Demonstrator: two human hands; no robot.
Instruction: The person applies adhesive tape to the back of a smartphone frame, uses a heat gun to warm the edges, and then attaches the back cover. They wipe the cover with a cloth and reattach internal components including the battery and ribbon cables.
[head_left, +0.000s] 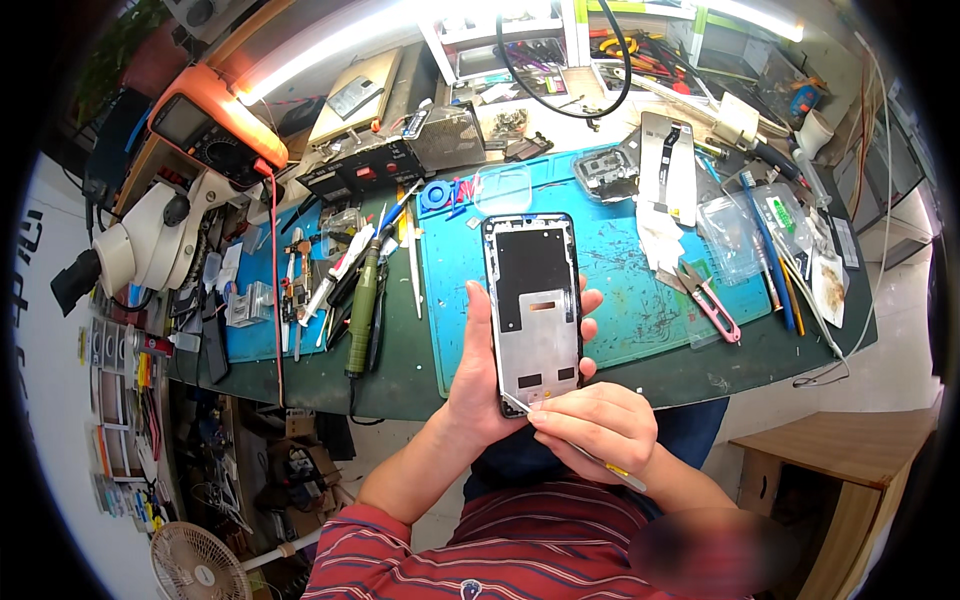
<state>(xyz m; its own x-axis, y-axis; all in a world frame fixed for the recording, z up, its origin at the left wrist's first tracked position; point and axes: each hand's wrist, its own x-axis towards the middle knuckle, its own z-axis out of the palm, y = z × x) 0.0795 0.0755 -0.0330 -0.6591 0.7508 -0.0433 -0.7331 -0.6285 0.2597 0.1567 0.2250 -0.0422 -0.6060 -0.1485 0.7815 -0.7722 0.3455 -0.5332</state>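
My left hand grips a phone frame upright in the middle of the view, thumb along its left edge and fingertips curled round the right. The frame has a dark rim, a black upper area and a silver lower plate. Closed on a slim silver tool with a yellow mark, probably tweezers, my right hand is at the frame's lower end. The tool's tip rests at the lower left corner. Behind lies the blue mat.
An orange multimeter and white microscope stand left, near screwdrivers and a green handled tool. Pink-handled cutters, plastic boxes and phone parts lie right. A wooden desk and fan flank me.
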